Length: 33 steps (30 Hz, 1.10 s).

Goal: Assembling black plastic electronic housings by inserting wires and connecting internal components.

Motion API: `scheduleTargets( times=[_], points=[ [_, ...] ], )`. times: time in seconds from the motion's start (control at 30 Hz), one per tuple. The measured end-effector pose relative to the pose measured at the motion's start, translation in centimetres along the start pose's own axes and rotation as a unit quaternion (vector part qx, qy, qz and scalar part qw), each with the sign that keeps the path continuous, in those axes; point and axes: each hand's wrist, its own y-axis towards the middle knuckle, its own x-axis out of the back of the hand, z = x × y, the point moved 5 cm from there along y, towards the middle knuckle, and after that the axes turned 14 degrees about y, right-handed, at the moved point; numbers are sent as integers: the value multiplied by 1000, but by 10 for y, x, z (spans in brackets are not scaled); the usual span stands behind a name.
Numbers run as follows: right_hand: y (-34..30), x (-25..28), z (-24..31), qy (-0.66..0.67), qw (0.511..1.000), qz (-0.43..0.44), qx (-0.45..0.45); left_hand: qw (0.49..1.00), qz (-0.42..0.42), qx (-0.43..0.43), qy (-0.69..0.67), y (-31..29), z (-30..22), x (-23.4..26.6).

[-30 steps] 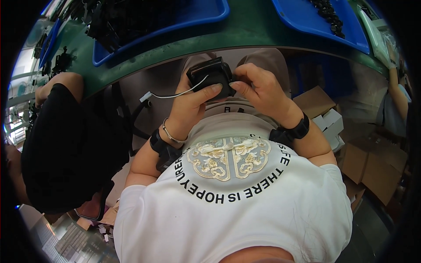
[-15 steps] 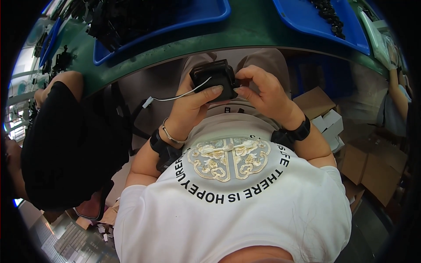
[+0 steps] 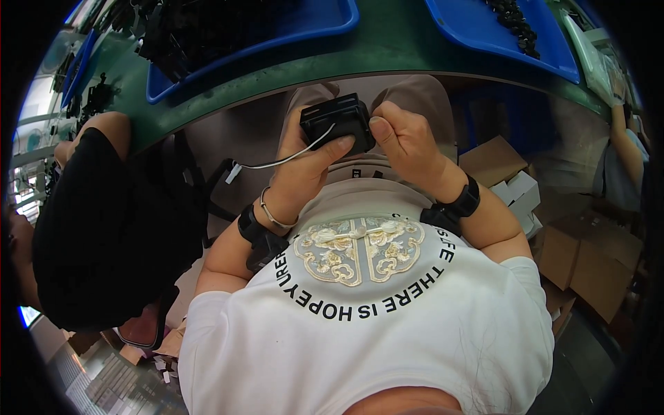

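Over the lap (image 3: 425, 100), the case (image 3: 340, 109) is held in the left hand (image 3: 301, 159); the right hand (image 3: 409, 142) is placed just beside its right edge, and its wire (image 3: 277, 162) is led out leftward. On the table (image 3: 394, 48) ahead, 2 trays are set: left tray (image 3: 332, 28) and right tray (image 3: 557, 52). Boxes (image 3: 602, 266) are placed rightward.

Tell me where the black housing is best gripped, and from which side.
Probably the right edge of the black housing, pinched from the right: its blocky side faces the right hand, while the left hand covers its left side and the white cable trails left.
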Motion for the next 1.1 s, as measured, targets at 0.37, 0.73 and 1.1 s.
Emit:
scheduleTargets(
  times=[0.37,0.73,1.1],
  points=[
    [11,-2,1,72,996,18,-50,999,1,-46,0,0,-2,-3],
    [5,-9,-1,206,978,11,11,999,26,-25,-17,0,-11,-6],
    [7,-7,-27,214,960,32,-176,994,-6,-74,76,2,1,-1]
  ],
)
